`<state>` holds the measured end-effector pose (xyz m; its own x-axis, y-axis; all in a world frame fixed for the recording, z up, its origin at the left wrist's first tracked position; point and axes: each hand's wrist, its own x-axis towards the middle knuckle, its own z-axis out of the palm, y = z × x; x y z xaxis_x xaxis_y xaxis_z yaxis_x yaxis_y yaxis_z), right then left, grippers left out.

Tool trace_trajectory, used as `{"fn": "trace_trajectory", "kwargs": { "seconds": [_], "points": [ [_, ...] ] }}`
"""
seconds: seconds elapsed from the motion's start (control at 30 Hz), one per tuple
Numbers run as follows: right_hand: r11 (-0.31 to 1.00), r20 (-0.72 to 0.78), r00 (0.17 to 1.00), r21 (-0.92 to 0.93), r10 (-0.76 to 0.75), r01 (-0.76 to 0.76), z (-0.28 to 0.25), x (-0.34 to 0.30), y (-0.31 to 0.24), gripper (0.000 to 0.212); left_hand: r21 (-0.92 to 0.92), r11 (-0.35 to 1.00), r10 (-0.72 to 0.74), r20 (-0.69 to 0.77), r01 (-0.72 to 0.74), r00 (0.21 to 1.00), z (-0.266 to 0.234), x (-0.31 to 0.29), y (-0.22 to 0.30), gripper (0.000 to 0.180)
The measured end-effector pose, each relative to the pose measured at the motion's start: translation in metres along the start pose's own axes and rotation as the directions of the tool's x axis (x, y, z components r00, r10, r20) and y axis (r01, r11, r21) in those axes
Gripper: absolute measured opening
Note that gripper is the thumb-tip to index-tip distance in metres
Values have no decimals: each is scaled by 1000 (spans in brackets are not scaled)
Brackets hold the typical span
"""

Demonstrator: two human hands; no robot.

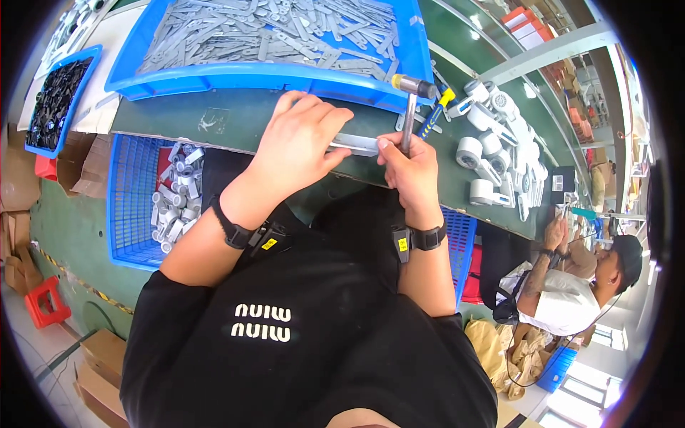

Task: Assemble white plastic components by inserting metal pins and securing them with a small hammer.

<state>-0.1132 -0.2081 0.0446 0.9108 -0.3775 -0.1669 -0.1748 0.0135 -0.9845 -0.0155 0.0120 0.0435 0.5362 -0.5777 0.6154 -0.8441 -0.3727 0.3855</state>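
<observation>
My left hand (298, 135) is closed, thumb and fingers pinching one end of a flat grey metal strip (357, 145) over the bench's near edge. My right hand (412, 165) is closed around the metal handle of a small mallet (414, 86); its thumb and forefinger meet the strip's other end. The mallet stands nearly upright, its yellow-and-dark head above the right hand. Just beyond both hands is a large blue tray (235, 80) piled with similar grey strips (278, 36). Beside the mallet lies a tool with a yellow-and-blue handle (435, 114).
White round-ended plastic parts (492, 139) crowd the green bench (193, 114) on the right. A blue crate (132, 207) of white-grey parts stands below at left. Farther left sits a small blue tray (64, 107) of black pieces. A co-worker (571, 292) sits at right.
</observation>
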Motion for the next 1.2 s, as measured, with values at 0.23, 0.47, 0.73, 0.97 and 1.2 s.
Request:
{"fn": "trace_trajectory", "kwargs": {
  "seconds": [0.23,0.47,0.73,0.97,1.2],
  "points": [
    [992,5,999,-118,49,-48,-1,3,0,15,-172,985,-9,72,22,997,9,-6,-10,31],
    [919,-22,999,-393,-42,30,-1,8,-3,21,-223,972,68,-28,-73,997,18,-10,-15,16],
    [902,52,997,-425,-56,73,-2,7,6,30,-113,987,119,41,-114,992,14,-8,-12,15],
    [929,110,992,-357,-64,100,-2,9,9,24,65,994,91,-45,-88,995,26,-13,13,16],
    [924,105,992,-369,-67,102,-1,7,7,20,53,992,117,13,-118,993,38,-11,13,26]
  ]
}}
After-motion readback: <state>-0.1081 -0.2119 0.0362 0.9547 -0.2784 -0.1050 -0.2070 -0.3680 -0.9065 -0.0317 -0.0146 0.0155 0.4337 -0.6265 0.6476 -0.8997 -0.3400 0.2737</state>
